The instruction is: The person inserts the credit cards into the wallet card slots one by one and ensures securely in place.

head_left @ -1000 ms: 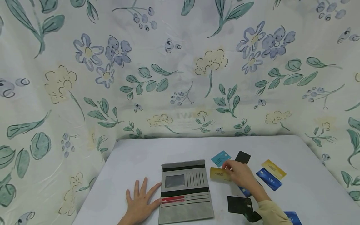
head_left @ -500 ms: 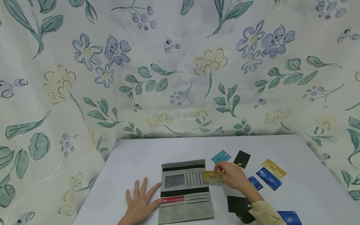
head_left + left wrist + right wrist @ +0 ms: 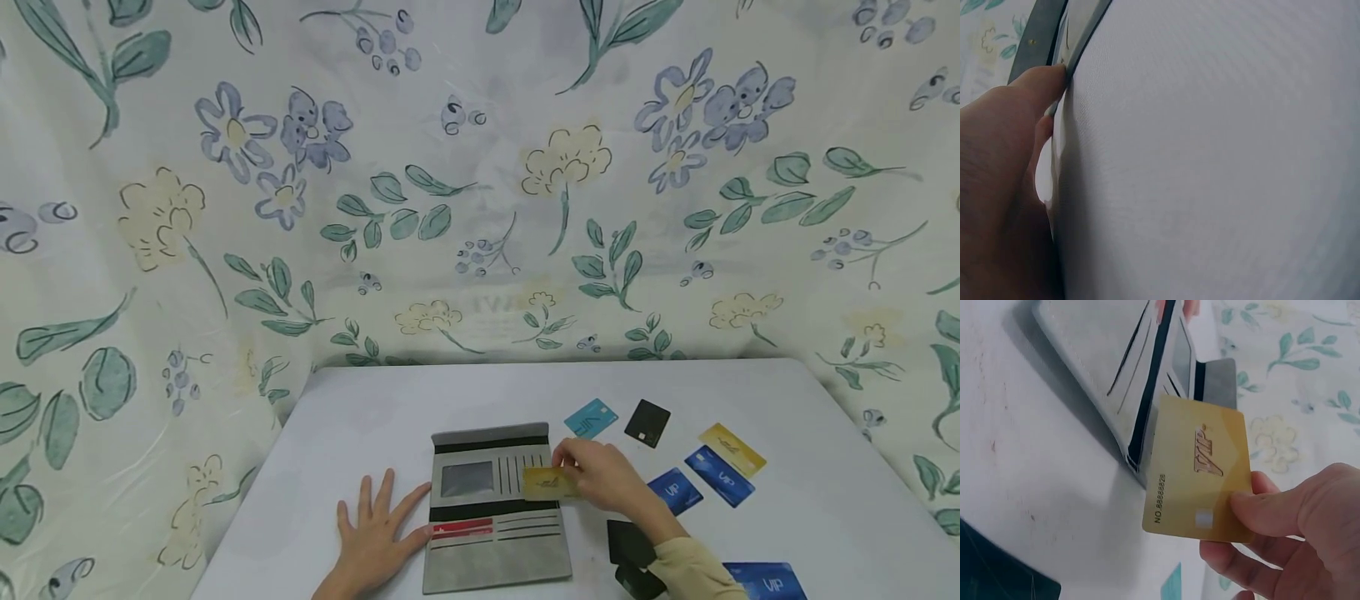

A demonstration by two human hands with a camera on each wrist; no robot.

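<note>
A grey wallet (image 3: 495, 566) lies unfolded on the white table, with slits for cards, a clear window and a red card tucked into its lower half. My right hand (image 3: 602, 477) pinches a gold VIP card (image 3: 546, 483) between thumb and fingers, over the wallet's right edge near the upper slots. The right wrist view shows this gold card (image 3: 1200, 469) with its number and chip facing up, beside the wallet (image 3: 1100, 359). With fingers spread, my left hand (image 3: 377, 533) lies flat on the table, its thumb and index finger touching the wallet's left edge.
Right of the wallet lie a light blue card (image 3: 591, 418), a black card (image 3: 647, 423), another gold card (image 3: 732, 449) and several blue cards (image 3: 718, 476). Dark cards (image 3: 630, 543) lie partly under the right sleeve. A floral sheet (image 3: 480, 183) hangs behind the white table (image 3: 360, 417).
My right hand has carried the gold card leftward from beside the wallet to over its right edge. My left hand stays at the wallet's left edge.
</note>
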